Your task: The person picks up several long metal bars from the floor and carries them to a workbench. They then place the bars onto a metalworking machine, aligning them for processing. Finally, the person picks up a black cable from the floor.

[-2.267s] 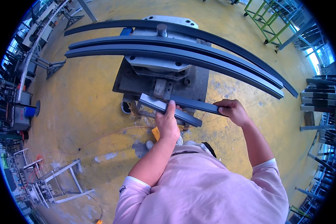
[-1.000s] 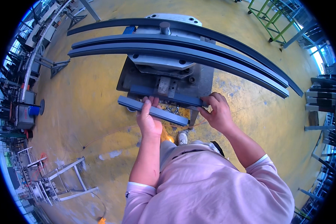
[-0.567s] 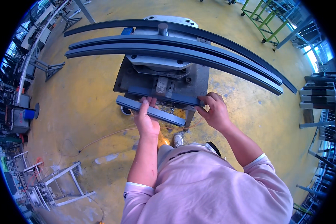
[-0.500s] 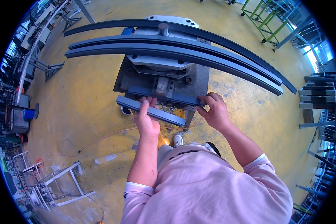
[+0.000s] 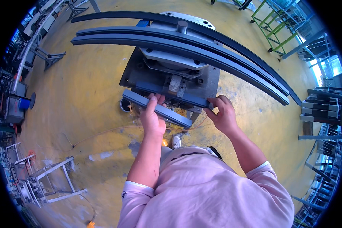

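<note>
My left hand (image 5: pixel 152 121) is closed around a short grey metal profile (image 5: pixel 175 117), thumb on top, holding it slantwise in front of the machine's near edge. Another short dark profile (image 5: pixel 192 100) lies along the front of the steel base plate (image 5: pixel 130 73), below a metal block (image 5: pixel 174 83). At its right end the fingertips and thumb of my right hand (image 5: pixel 225 117) pinch it. Long grey profiles (image 5: pixel 148 41) lie crosswise over the top of the machine (image 5: pixel 171 60), beyond both hands.
A round container (image 5: pixel 124 105) is on the floor left of the machine. A thin hose (image 5: pixel 98 133) crosses the yellow floor. Metal frames (image 5: pixel 62 171) stand at left, a green wheeled rack (image 5: pixel 271 32) at far right, and stacked profiles (image 5: pixel 319 108) along the right side.
The view has shifted slightly, so the machine appears a little further right. Both hands keep their grips, with the left-hand profile still slanted before the machine.
</note>
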Demonstrator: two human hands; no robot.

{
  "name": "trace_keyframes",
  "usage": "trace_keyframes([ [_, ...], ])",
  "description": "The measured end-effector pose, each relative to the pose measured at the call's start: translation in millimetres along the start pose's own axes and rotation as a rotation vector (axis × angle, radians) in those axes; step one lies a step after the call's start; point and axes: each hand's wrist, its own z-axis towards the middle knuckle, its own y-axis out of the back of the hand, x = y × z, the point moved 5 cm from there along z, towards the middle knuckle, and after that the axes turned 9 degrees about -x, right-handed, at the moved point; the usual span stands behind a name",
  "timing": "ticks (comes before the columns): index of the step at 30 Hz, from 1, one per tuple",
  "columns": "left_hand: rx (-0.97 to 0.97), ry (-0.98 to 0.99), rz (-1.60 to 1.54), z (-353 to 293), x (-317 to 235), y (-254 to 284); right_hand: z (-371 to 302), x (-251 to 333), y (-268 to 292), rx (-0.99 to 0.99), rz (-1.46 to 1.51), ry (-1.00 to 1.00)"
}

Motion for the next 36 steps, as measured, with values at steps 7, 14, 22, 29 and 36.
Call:
trace_keyframes([
  [7,0.014,0.023,-0.008,0,0,-1,-1,-1,-2,0.014,0.006,-0.066],
  [14,0.007,0.025,0.001,2,-1,0,-1,0,-1,0.02,0.008,-0.072],
  [22,0.011,0.022,0.004,3,1,1,-1,4,2,-0.022,-0.031,0.033],
  [29,0.026,-0.021,0.009,2,0,2,11,34,3,-0.001,-0.241,0.229],
  [36,0.014,-0.015,0.017,-8,7,5,29,51,-32,0.102,-0.277,0.301],
])
